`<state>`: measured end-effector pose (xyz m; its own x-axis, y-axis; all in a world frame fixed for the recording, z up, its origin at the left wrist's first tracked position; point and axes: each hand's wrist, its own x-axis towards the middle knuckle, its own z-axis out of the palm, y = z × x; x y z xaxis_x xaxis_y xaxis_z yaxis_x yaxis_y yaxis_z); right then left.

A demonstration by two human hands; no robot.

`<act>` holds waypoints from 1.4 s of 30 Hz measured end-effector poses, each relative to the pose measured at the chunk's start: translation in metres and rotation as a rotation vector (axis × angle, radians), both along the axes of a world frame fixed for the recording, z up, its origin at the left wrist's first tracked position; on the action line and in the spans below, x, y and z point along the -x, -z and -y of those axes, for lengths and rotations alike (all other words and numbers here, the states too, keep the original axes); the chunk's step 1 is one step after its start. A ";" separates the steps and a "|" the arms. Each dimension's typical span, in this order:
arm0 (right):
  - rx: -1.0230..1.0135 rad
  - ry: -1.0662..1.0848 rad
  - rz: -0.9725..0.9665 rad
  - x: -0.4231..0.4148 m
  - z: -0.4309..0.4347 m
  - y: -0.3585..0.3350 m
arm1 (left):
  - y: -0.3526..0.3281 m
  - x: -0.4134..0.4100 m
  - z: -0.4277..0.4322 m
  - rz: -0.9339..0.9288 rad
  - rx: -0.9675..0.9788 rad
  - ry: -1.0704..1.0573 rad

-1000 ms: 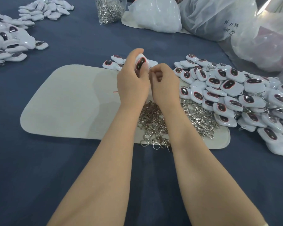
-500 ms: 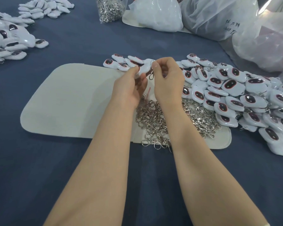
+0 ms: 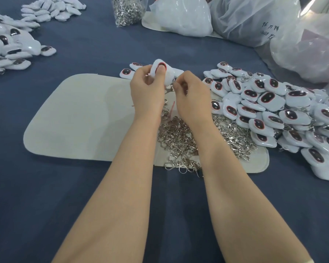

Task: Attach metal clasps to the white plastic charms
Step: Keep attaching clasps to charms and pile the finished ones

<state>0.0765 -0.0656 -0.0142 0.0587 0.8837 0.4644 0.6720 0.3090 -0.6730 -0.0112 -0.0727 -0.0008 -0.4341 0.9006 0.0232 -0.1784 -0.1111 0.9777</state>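
My left hand [image 3: 148,90] grips a white plastic charm [image 3: 164,74] with a dark, red-rimmed oval, thumb pressed on its face, above the far edge of a cream mat [image 3: 80,118]. My right hand [image 3: 190,92] pinches a small metal clasp [image 3: 170,89] at the charm's lower edge; the joint between them is partly hidden by my fingers. A heap of loose metal clasps [image 3: 180,137] lies on the mat under my wrists. A big pile of charms [image 3: 273,112] spreads to the right.
More charms [image 3: 10,46] lie at the far left, with another group [image 3: 53,8] behind. A clear bag of clasps [image 3: 126,10] and several plastic bags [image 3: 245,18] stand at the back. Dark blue cloth [image 3: 36,196] covers the table.
My left hand turned the charm and raised it, thumb now on its face. My right hand shifted slightly down and right, still pinching the clasp at the charm's edge.
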 end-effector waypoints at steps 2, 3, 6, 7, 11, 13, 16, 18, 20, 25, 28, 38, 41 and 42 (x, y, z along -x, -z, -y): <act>0.025 -0.006 0.017 0.001 0.000 0.001 | -0.001 -0.001 0.000 -0.087 -0.064 0.021; 0.043 -0.001 0.003 0.001 0.000 0.001 | -0.001 -0.002 0.001 -0.120 -0.087 0.033; 0.115 0.006 -0.064 0.000 0.001 -0.002 | 0.000 -0.002 0.002 -0.191 -0.116 0.039; 0.139 -0.010 -0.088 -0.001 0.001 -0.004 | 0.001 -0.002 0.002 -0.214 -0.115 0.027; 0.191 -0.135 -0.155 -0.006 0.000 -0.015 | 0.000 -0.003 0.003 -0.199 -0.106 0.074; 0.210 -0.102 -0.114 -0.010 0.000 -0.017 | -0.002 -0.005 0.003 -0.193 -0.105 0.095; 0.188 0.030 -0.191 -0.015 -0.001 -0.016 | -0.002 -0.008 0.002 -0.183 -0.100 0.084; 0.087 0.107 -0.632 -0.016 0.000 -0.023 | -0.003 -0.006 0.002 -0.123 -0.076 0.030; -0.055 0.058 -1.242 -0.026 -0.002 -0.032 | -0.003 0.000 0.001 0.019 -0.017 -0.070; 0.017 0.138 -1.522 -0.039 -0.006 -0.034 | 0.003 0.018 -0.007 0.460 0.153 -0.185; 0.103 0.195 -0.917 -0.016 -0.007 -0.024 | 0.006 0.018 -0.007 0.481 0.174 -0.192; 0.361 -0.073 0.255 0.048 -0.041 -0.001 | 0.007 0.016 -0.008 0.429 0.168 -0.258; 0.491 -0.017 0.360 0.056 -0.049 0.001 | 0.009 0.015 -0.009 0.419 0.178 -0.253; 0.514 -0.010 0.383 0.057 -0.050 0.002 | 0.009 0.015 -0.009 0.420 0.182 -0.254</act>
<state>0.0194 -0.0155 -0.0167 -0.0368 0.9988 -0.0323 0.8931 0.0184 -0.4494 -0.0259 -0.0633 -0.0098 -0.5774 0.7390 -0.3470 -0.5491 -0.0370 0.8349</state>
